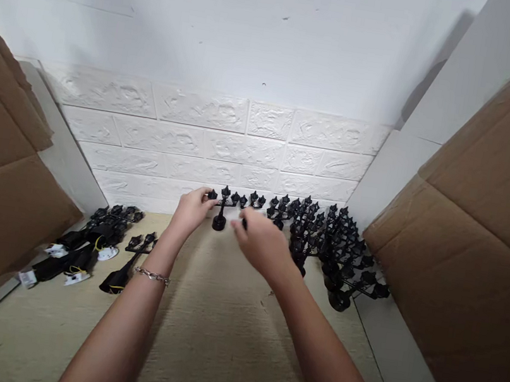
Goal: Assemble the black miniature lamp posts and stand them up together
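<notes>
A small black three-headed lamp post [221, 208] stands upright on its round base near the brick-patterned wall. My left hand [192, 210] has its fingers closed at the left lamp head of this post. Just to the right is another black lamp post [254, 198], its lower part mostly covered by my right hand [261, 242]. The fingers of that hand are curled and blurred, with something dark between them, so I cannot tell whether they grip the post.
Several more black lamp posts [339, 299] stand crowded on the right. At the left, lamp posts [117, 279] lie on their sides, some showing white undersides and yellow wires. Cardboard [483, 206] lines both sides; a white brick-patterned wall [223, 147] closes the back.
</notes>
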### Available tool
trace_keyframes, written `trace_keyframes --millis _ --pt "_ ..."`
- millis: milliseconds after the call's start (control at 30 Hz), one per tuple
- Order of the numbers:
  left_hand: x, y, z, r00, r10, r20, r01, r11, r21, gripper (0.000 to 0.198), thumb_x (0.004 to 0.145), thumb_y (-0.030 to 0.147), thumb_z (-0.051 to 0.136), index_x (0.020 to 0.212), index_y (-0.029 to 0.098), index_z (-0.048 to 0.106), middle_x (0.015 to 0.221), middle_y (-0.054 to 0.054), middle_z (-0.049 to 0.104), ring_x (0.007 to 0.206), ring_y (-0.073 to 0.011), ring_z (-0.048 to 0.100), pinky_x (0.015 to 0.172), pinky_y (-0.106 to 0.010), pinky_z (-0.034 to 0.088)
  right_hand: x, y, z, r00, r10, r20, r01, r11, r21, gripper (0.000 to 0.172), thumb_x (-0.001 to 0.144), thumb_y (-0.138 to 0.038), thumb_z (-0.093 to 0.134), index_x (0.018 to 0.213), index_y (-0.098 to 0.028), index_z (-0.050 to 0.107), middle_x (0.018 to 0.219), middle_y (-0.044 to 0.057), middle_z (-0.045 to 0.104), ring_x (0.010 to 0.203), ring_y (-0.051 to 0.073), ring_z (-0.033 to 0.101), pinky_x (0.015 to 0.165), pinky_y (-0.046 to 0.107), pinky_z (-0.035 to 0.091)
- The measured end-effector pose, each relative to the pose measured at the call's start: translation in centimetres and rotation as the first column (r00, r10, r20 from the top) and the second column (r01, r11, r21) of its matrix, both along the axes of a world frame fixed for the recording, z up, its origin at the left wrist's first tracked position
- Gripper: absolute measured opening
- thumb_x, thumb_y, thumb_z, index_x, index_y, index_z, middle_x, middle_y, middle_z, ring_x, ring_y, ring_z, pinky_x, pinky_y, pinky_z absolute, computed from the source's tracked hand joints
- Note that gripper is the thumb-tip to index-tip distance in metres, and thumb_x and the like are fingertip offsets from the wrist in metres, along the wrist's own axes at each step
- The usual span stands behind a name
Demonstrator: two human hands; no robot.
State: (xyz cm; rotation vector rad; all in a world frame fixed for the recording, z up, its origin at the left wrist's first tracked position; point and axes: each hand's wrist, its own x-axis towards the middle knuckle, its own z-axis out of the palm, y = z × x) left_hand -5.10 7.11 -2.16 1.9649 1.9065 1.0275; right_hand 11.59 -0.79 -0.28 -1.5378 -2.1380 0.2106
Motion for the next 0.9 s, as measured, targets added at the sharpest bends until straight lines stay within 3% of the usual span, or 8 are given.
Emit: trace_keyframes --millis 100,200,367,467,567,733,900 --pt "-0.2 0.6 -0.7 0.999 0.044 -0.001 -0.044 0.999 -0.016 0.032 0.075 0.027 0.053 0.104 0.013 0.059 0.070 -0.005 0.064 0.074 -0.0193 0.058 0.068 -0.026 0.039 -1.4 -2.3 -0.1 0.944 0.304 0.127 -0.272 0.937 -0.219 0.032 0.086 -0.039 0.036 0.095 -0.015 0.056 0.089 0.010 0.064 0.077 0.021 0.059 0.056 0.026 0.037" --pt "-0.3 1.0 -1.4 0.998 0.069 0.000 -0.069 0.997 -0.033 0.031 0.073 0.023 0.055 0.103 0.014 0.060 0.079 -0.007 0.066 0.081 -0.0202 0.059 0.072 -0.027 0.040 -2.4 -3.9 -0.5 0.869 0.464 0.171 -0.380 0.849 -0.368 0.037 0.083 -0.043 0.040 0.093 -0.013 0.059 0.088 0.013 0.064 0.076 0.025 0.060 0.052 0.028 0.038" --pt "-0.4 0.8 -1.3 0.999 0.027 0.040 -0.024 0.997 -0.069 0.030 0.072 0.026 0.056 0.100 0.014 0.060 0.074 -0.005 0.066 0.076 -0.0189 0.060 0.068 -0.026 0.042 -2.1 -4.7 0.1 0.890 0.414 0.193 -0.348 0.888 -0.302 0.032 0.084 -0.037 0.039 0.088 -0.011 0.059 0.083 0.013 0.065 0.072 0.025 0.060 0.054 0.029 0.041" --pt "0.5 0.0 -0.6 0.993 -0.074 0.097 0.082 0.993 -0.080 0.034 0.071 0.033 0.057 0.099 0.015 0.059 0.067 -0.001 0.064 0.069 -0.0168 0.060 0.064 -0.025 0.043 -1.5 -5.3 0.8 0.907 0.383 0.177 -0.330 0.905 -0.269 0.031 0.085 -0.036 0.039 0.089 -0.011 0.057 0.082 0.013 0.065 0.072 0.024 0.061 0.056 0.030 0.043" --pt "3.0 -1.1 -0.3 0.968 -0.211 0.135 0.217 0.976 -0.032 0.031 0.070 0.037 0.058 0.091 0.014 0.060 0.061 0.000 0.059 0.065 -0.0162 0.057 0.060 -0.025 0.041 -1.3 -6.5 1.4 0.887 0.437 0.148 -0.394 0.885 -0.247 0.031 0.085 -0.038 0.040 0.088 -0.013 0.057 0.082 0.011 0.065 0.071 0.023 0.061 0.054 0.029 0.043" --pt "7.5 -2.2 -1.3 0.939 -0.342 0.047 0.342 0.940 0.001 0.024 0.072 0.032 0.057 0.089 0.015 0.061 0.057 0.002 0.053 0.057 -0.0140 0.050 0.057 -0.025 0.037 -1.3 -8.1 2.0 0.821 0.556 0.130 -0.515 0.820 -0.250 0.033 0.086 -0.039 0.039 0.094 -0.012 0.056 0.080 0.011 0.065 0.069 0.023 0.061 0.051 0.029 0.044" --pt "9.2 -2.2 -2.8 0.925 -0.375 0.059 0.375 0.927 0.021 0.025 0.075 0.029 0.054 0.095 0.014 0.058 0.058 0.001 0.053 0.058 -0.0144 0.049 0.056 -0.025 0.036 -1.3 -8.0 2.0 0.815 0.568 0.114 -0.535 0.814 -0.228 0.030 0.086 -0.036 0.039 0.091 -0.012 0.057 0.081 0.009 0.065 0.069 0.022 0.061 0.053 0.029 0.046"
